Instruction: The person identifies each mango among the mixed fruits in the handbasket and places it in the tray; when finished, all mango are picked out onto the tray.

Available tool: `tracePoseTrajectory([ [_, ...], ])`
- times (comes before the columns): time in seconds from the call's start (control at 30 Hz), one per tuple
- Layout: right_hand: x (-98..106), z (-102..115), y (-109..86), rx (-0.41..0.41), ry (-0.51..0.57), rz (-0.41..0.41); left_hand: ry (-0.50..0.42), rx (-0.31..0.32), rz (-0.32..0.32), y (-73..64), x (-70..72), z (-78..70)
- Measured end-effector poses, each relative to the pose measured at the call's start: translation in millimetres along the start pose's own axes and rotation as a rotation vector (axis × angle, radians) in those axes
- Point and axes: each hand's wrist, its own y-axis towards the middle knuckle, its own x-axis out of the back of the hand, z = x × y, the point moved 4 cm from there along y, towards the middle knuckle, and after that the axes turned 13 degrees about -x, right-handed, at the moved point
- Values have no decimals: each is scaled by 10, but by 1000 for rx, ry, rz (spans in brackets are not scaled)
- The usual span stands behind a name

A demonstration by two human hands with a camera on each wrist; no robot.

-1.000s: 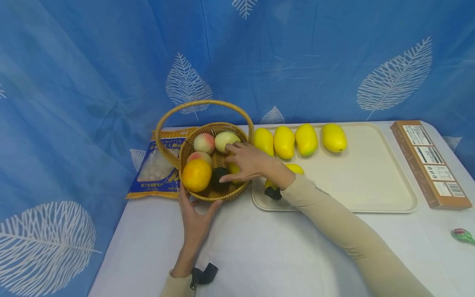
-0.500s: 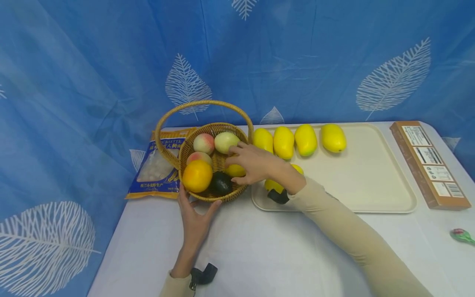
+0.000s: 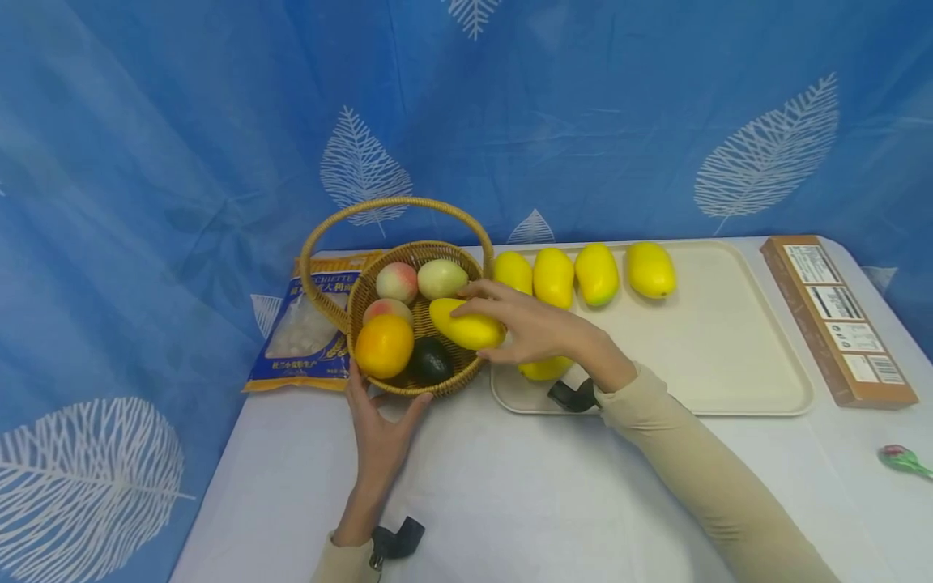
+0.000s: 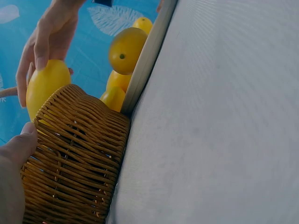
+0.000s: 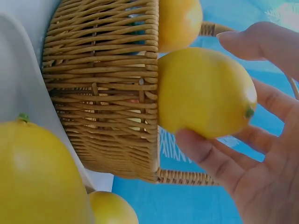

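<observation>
My right hand (image 3: 528, 324) grips a yellow mango (image 3: 470, 326) at the right rim of the wicker basket (image 3: 455, 387). In the right wrist view, thumb and fingers span the mango (image 5: 205, 93), which overlaps the basket's rim. My left hand (image 3: 382, 441) holds the basket's front side, its thumb (image 4: 25, 137) near the rim in the left wrist view; its other fingers are partly hidden. In the basket lie an orange (image 3: 385, 346), a dark avocado (image 3: 430, 361), a pale green fruit (image 3: 441, 278) and two peaches (image 3: 397, 282).
Right of the basket, a cream tray (image 3: 714, 340) bears several mangoes (image 3: 596, 275), one partly behind my right hand. A blue pasta bag (image 3: 299, 336) lies at left. A brown box (image 3: 838, 320) and a small green-and-red item (image 3: 904, 459) are at far right.
My right hand has drawn the mango up from inside the basket and rightward to its rim, uncovering the avocado. My left hand has stayed at the basket.
</observation>
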Motion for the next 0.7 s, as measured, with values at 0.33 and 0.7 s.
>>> tracePoseTrajectory([
  [0.33, 20, -48, -77, -18, 101, 9, 0, 2, -5, -2, -3, 3],
  [0.7, 151, -40, -305, 51, 171, -159, 3, -31, -14, -1, -7, 9],
])
